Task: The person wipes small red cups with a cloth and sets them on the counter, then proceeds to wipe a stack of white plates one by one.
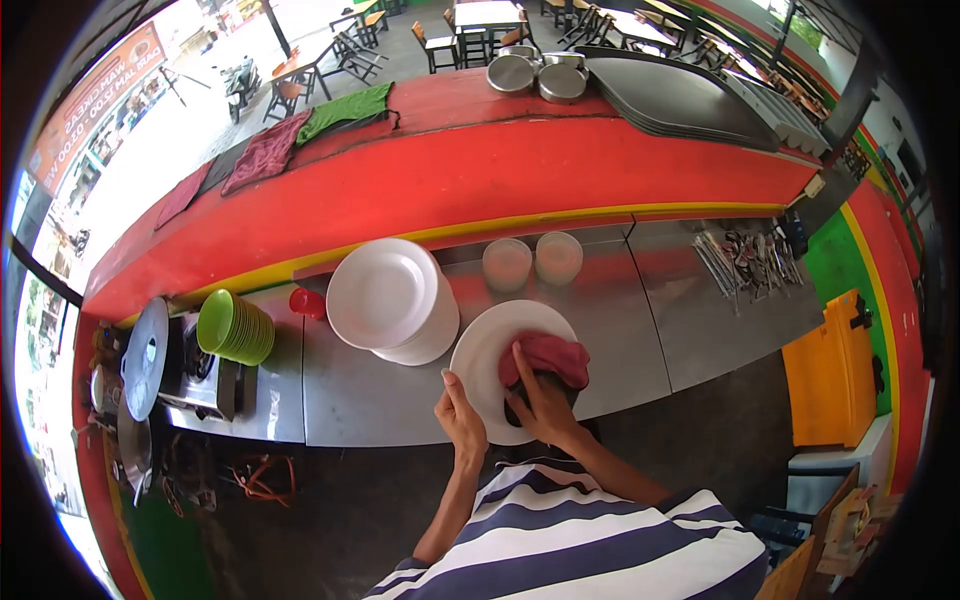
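Observation:
A white plate point(482, 352) is held tilted over the front part of the metal counter. My left hand point(462, 418) is closed on its left lower rim, with some of the fingers hidden. Against the plate's inner face, my right hand point(545, 405) presses a bunched dark red cloth point(558, 358), with one finger stretched along it. A darker part of the cloth hangs below that hand. Just left of this plate stands a tall stack of white plates point(385, 295).
Behind the plate are two translucent cups point(508, 264). Cutlery point(748, 262) lies spread at the right. Stacked green bowls point(235, 328) and a small red container point(308, 303) sit left, beside a stove point(205, 385). A red ledge point(480, 160) bears cloths, metal pots and trays.

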A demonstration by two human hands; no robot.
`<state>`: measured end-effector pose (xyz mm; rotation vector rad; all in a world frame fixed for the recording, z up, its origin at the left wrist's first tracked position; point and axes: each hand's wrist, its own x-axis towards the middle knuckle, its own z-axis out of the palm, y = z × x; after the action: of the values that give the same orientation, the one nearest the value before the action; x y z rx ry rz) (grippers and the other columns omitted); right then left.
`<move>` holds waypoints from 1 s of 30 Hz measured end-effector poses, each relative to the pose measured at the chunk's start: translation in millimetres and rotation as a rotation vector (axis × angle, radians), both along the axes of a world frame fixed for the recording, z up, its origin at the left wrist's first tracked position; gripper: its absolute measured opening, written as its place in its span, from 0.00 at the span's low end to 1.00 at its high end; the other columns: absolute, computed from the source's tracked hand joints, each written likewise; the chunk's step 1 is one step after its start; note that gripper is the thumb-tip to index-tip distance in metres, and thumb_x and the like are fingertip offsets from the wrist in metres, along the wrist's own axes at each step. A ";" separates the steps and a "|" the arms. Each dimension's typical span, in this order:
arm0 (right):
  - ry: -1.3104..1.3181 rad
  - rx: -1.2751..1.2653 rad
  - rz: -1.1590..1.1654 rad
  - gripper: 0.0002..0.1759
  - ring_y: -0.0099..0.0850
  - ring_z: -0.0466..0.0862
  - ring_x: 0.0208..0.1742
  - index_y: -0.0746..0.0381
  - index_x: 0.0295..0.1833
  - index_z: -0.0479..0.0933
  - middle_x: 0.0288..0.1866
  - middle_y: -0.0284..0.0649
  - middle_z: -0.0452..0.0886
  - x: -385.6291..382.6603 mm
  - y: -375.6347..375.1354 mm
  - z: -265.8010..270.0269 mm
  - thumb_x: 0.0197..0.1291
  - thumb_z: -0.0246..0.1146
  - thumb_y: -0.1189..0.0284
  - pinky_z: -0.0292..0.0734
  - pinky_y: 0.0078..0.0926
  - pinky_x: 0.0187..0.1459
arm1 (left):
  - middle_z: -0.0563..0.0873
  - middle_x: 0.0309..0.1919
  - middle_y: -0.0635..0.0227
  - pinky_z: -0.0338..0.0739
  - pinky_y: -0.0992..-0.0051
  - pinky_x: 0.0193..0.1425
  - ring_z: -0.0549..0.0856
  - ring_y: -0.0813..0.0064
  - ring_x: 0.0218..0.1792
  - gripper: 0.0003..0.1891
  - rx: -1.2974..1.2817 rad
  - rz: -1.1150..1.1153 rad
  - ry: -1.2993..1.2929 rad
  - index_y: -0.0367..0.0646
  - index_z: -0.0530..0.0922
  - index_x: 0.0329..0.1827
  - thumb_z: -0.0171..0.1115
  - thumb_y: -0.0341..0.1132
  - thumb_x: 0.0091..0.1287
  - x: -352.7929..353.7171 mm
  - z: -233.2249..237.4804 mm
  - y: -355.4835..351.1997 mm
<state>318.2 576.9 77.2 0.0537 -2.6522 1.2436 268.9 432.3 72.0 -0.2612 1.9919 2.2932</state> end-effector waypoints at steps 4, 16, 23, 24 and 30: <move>0.055 0.053 0.208 0.48 0.56 0.81 0.46 0.54 0.83 0.45 0.50 0.59 0.80 1.5 -13.3 -7.1 0.62 0.62 0.70 0.75 0.49 0.52 | 0.86 0.36 0.65 0.75 0.77 0.44 0.79 0.80 0.38 0.33 -0.093 -0.091 0.004 0.29 0.83 0.50 0.45 0.57 0.79 -7.1 12.0 4.6; 0.212 0.249 -0.134 0.47 0.54 0.81 0.54 0.57 0.82 0.50 0.55 0.57 0.79 -0.6 36.0 -2.2 0.60 0.66 0.71 0.74 0.44 0.55 | 0.87 0.37 0.65 0.76 0.78 0.43 0.81 0.79 0.38 0.33 -0.147 -0.147 0.076 0.27 0.83 0.51 0.47 0.56 0.79 -14.5 7.5 -4.9; 0.116 0.180 0.200 0.46 0.51 0.81 0.53 0.52 0.82 0.52 0.53 0.53 0.81 38.2 13.8 -6.9 0.61 0.67 0.66 0.73 0.45 0.58 | 0.88 0.40 0.62 0.78 0.77 0.44 0.84 0.77 0.39 0.33 0.036 -0.025 0.122 0.27 0.82 0.50 0.48 0.57 0.79 -12.3 22.6 -9.2; 0.114 0.164 0.274 0.47 0.50 0.81 0.53 0.51 0.82 0.52 0.53 0.53 0.81 39.4 9.4 -7.8 0.61 0.67 0.65 0.73 0.45 0.58 | 0.88 0.40 0.62 0.78 0.77 0.44 0.84 0.77 0.39 0.33 0.036 -0.018 0.126 0.27 0.82 0.50 0.48 0.57 0.78 -11.2 20.7 -9.4; 0.029 0.164 0.414 0.50 0.47 0.82 0.50 0.48 0.81 0.54 0.50 0.51 0.81 32.2 -10.5 -5.9 0.54 0.72 0.66 0.77 0.43 0.55 | 0.86 0.43 0.65 0.76 0.75 0.49 0.81 0.78 0.43 0.33 0.165 0.020 0.133 0.30 0.81 0.54 0.46 0.57 0.79 1.3 19.4 -3.2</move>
<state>350.4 566.4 71.3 0.6702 -2.7990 1.1113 270.2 429.1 91.4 -0.1190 1.8490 2.5311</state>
